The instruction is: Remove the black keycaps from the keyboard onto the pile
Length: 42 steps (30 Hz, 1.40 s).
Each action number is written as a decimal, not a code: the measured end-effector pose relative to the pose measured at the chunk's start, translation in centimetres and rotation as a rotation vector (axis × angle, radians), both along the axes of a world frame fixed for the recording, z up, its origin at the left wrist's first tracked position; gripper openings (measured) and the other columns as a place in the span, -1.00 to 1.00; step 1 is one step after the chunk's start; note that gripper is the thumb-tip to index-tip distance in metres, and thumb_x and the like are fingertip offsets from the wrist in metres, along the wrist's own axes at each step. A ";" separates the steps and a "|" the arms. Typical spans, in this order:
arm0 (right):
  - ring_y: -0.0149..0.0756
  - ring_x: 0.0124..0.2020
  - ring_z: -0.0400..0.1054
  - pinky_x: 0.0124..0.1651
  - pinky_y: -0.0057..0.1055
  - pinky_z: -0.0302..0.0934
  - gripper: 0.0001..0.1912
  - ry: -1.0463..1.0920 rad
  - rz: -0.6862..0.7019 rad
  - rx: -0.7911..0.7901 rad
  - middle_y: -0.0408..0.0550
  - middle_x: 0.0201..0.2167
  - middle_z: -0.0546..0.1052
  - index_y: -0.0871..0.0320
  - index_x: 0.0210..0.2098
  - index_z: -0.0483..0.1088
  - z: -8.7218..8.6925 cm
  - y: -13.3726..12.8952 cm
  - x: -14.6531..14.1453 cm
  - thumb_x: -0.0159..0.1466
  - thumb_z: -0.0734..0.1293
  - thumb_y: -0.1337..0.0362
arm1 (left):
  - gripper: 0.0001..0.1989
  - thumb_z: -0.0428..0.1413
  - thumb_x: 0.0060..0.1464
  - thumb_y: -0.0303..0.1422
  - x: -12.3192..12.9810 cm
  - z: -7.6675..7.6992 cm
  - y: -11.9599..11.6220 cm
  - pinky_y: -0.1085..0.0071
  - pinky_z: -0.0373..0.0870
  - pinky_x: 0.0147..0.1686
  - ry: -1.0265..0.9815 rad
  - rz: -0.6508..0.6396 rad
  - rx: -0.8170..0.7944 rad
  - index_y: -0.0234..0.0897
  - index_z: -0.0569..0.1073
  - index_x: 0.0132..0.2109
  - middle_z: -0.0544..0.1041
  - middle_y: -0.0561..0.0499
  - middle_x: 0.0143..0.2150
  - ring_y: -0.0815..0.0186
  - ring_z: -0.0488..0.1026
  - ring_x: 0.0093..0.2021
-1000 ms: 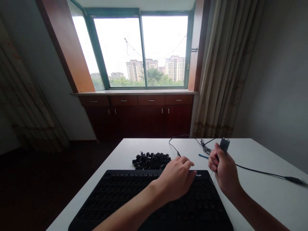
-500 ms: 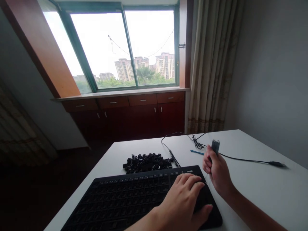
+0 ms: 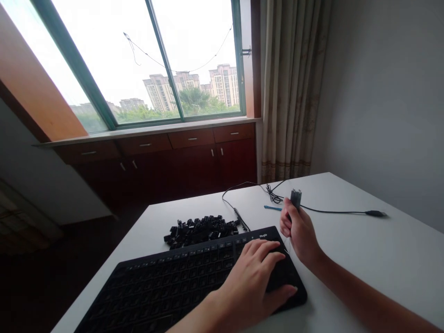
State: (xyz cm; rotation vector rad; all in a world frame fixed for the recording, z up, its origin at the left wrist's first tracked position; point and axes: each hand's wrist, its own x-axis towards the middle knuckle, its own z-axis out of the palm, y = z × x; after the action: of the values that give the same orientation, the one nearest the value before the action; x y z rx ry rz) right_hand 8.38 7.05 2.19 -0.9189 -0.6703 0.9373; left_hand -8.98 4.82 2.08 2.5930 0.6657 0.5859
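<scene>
A black keyboard (image 3: 163,277) with its keycaps off lies at an angle on the white table. My left hand (image 3: 256,273) rests palm down across the keyboard's right end, fingers stretched and thumb spread. Just right of the keyboard, my right hand (image 3: 300,231) is closed around a grey keycap puller (image 3: 296,199). Its squared end with small prongs points up out of the fist. Thin wire shows below the fist by the keyboard's edge; the rest of the tool is hidden. Behind the keyboard is a heap of loose black keycaps (image 3: 201,230).
A blue slim tool (image 3: 272,208) lies beyond my right hand. The black cable (image 3: 274,194) is bundled near the far edge, its plug end (image 3: 376,213) at the right. The white table (image 3: 364,259) ends at the left and back, before red cabinets (image 3: 173,164).
The view has turned slightly right, so everything sits further left in it. My left hand stays on the keyboard and my right hand keeps its hold on the keycap puller.
</scene>
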 end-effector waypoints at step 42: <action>-0.44 -0.53 -0.04 -0.48 -0.43 -0.05 -0.53 -0.724 0.249 0.252 -0.25 -0.59 0.11 0.11 -0.55 0.08 0.5 -2.5 -2.0 0.38 0.34 0.14 | -0.49 -0.15 0.32 -0.46 2.2 0.1 -0.1 -0.13 0.23 0.34 0.041 0.029 0.189 -0.46 0.20 0.37 0.38 -0.35 0.30 -0.08 0.32 0.31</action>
State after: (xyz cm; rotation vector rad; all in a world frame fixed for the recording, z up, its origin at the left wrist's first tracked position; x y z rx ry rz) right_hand 6.43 4.53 2.67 -0.9565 -1.5125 0.6981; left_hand -6.81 4.67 2.14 2.7816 0.6925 0.6341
